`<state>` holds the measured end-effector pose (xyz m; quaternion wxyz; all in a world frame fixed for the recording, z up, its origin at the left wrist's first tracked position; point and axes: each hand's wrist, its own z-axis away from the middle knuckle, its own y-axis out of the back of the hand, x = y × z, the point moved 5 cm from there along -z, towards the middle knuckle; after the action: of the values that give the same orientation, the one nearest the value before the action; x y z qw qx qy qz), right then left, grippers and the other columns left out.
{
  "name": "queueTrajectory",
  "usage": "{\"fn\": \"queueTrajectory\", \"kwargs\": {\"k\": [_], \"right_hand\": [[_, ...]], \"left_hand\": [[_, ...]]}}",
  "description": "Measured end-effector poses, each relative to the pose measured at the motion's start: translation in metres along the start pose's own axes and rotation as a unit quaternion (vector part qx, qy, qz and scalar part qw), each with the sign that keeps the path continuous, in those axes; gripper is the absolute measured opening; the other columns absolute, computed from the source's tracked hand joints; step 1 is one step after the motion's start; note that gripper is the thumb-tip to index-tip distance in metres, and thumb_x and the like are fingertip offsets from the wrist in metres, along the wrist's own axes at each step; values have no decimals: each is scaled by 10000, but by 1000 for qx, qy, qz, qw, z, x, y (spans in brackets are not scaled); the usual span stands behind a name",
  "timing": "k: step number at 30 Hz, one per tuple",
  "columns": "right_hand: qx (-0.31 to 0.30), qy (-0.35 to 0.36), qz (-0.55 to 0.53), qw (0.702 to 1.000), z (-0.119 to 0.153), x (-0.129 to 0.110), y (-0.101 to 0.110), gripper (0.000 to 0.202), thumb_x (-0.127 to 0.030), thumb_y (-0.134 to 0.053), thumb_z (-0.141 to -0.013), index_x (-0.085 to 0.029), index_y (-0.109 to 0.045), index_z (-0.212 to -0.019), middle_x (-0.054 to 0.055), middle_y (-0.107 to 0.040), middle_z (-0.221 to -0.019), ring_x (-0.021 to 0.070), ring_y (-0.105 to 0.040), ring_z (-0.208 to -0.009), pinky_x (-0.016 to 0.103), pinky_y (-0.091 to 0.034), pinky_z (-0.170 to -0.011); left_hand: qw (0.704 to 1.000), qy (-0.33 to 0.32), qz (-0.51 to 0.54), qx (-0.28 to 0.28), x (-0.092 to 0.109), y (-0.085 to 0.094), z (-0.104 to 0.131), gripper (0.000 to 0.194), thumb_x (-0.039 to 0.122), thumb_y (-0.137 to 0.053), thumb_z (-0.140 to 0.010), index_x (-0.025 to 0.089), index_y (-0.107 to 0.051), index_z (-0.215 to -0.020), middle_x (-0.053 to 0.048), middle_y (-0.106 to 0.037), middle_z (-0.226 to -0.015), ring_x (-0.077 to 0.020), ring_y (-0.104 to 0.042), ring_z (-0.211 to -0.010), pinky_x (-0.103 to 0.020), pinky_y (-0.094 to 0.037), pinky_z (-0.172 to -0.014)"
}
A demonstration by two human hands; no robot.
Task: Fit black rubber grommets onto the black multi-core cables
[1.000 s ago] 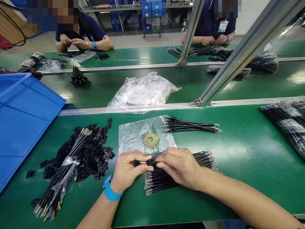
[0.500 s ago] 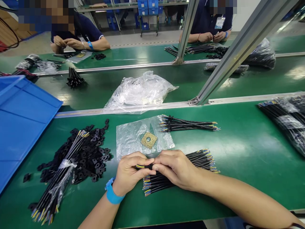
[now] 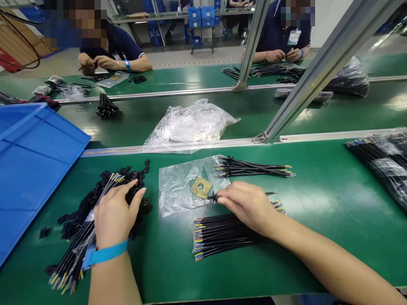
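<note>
My left hand (image 3: 116, 212) reaches over the pile of small black plastic clips (image 3: 143, 207), thumb and fingers apart. Beneath that hand lies a tied bundle of black cables (image 3: 71, 258) with bared coloured wire ends. My right hand (image 3: 249, 205) pinches a single black cable (image 3: 271, 193) that has a black piece at its left end. It hovers above a row of black cables (image 3: 219, 235) and hides part of them. Behind the right hand, several cables with black pieces on their left ends form a small stack (image 3: 254, 166).
A clear plastic bag (image 3: 173, 192) lies flat with a square yellowish part (image 3: 201, 187) on it. On the left stands a blue bin (image 3: 38, 156). Wrapped cables (image 3: 381, 165) lie at right. A metal post (image 3: 305, 84) slants up beyond the rail. Two people sit across the bench.
My left hand has let go of the cable and moved left over the clip pile. The right hand has shifted slightly up and keeps the cable. The view has tilted a little.
</note>
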<state>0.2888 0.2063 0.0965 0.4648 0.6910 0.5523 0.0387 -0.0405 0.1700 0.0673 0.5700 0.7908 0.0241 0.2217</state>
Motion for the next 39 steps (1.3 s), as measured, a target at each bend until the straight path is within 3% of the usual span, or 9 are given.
{"fn": "queueTrajectory", "kwargs": {"k": [2, 6, 10, 14, 19, 24, 29, 33, 39], "right_hand": [[18, -11, 81, 997, 0, 23, 9, 249, -290, -534, -1085, -167, -743, -1030, 69, -764, -906, 171, -701, -828, 298, -586, -805], [37, -65, 159, 984, 0, 73, 19, 275, -272, -501, -1078, -176, -753, -1128, 94, -739, -965, 219, -690, -893, 368, -587, -843], [32, -90, 188, 977, 1, 92, 19, 297, -274, -500, -1070, -177, -752, -1193, 111, -732, -1017, 246, -674, -922, 410, -560, -842], [-10, -72, 191, 979, -1, 68, 14, 245, -287, -569, -1048, -196, -760, -1171, 111, -746, -1068, 261, -656, -970, 408, -487, -834], [-223, -25, 27, 974, 7, 16, -18, 95, -260, -723, -977, -219, -783, -915, 17, -741, -862, 168, -683, -827, 336, -452, -831], [-339, -57, -22, 939, 16, -2, -34, 77, -274, -831, -885, -219, -786, -915, 9, -751, -870, 178, -709, -814, 313, -494, -820], [-345, -88, -16, 934, 17, -6, -35, 47, -187, -769, -894, -216, -743, -920, 20, -747, -903, 190, -717, -808, 284, -505, -742], [-325, -74, -20, 943, 25, -7, -38, 79, -168, -673, -890, -238, -706, -873, 28, -745, -884, 204, -728, -773, 288, -516, -702], [-295, -31, -64, 953, 25, -1, -43, 186, -276, -537, -953, -263, -607, -781, 18, -703, -745, 201, -691, -623, 288, -512, -580]], "left_hand": [[995, 2, -92, -25, -6, 0, -2, 478, 453, -456, -1023, 159, -728, -1282, -203, -728, -1251, -429, -652, -1104, -544, -504, -874], [991, -2, -130, -40, -4, 1, 4, 426, 403, -428, -1041, 192, -791, -1118, -164, -756, -1216, -402, -647, -1080, -505, -480, -837], [985, -48, -158, -44, 1, 0, 11, 343, 463, -568, -988, 230, -819, -1005, -147, -777, -1120, -400, -638, -1013, -472, -444, -762], [980, -82, -173, -58, 4, -7, 14, 281, 361, -582, -971, 228, -820, -905, -153, -782, -1054, -393, -636, -940, -463, -421, -716], [980, -98, -152, -86, 17, -12, 13, 208, 248, -583, -922, 234, -771, -834, -126, -790, -896, -366, -676, -866, -427, -431, -700], [981, -112, -133, -83, 39, -1, 22, 226, 211, -542, -951, 217, -757, -1022, -90, -786, -941, -290, -713, -819, -391, -484, -735], [982, -187, 6, 29, 53, 9, 80, 284, 261, -499, -1043, 214, -737, -1191, -90, -780, -1038, -245, -734, -912, -361, -561, -840], [973, -223, 59, 25, 50, -6, 133, 256, 243, -519, -1045, 238, -773, -1080, -53, -793, -949, -199, -739, -826, -321, -614, -769], [977, -212, 36, 12, 45, -11, 151, 255, 138, -571, -998, 246, -771, -1114, -40, -812, -997, -182, -754, -827, -284, -643, -736]]}}
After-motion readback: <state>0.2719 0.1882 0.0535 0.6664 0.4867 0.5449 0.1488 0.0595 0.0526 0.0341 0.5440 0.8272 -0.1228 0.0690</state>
